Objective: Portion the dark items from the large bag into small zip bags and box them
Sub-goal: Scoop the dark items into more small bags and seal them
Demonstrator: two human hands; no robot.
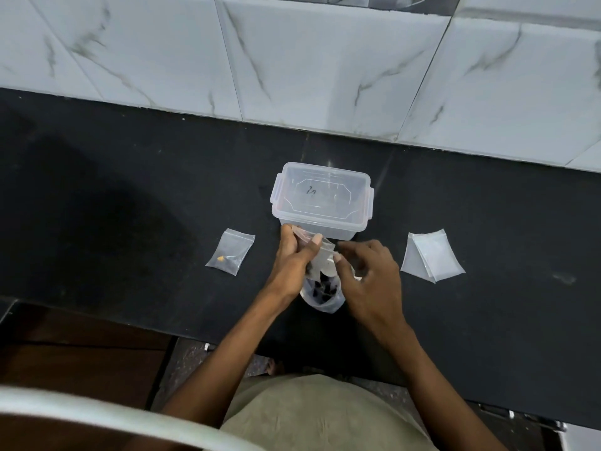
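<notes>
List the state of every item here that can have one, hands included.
Plastic box: lid on, side clips not clearly readable.
Small zip bag: held up over the large bag, pinched by the left hand.
Large bag: mouth open, dark items inside.
Filled zip bag: lying flat, holds dark items.
Empty zip bags: stacked flat.
Right hand: fingers curled at the bag.

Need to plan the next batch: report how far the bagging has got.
Done: one filled small bag lies left of the box. In hand: left hand and right hand work a zip bag over the large bag. Left: empty bags, boxing; lid on.
</notes>
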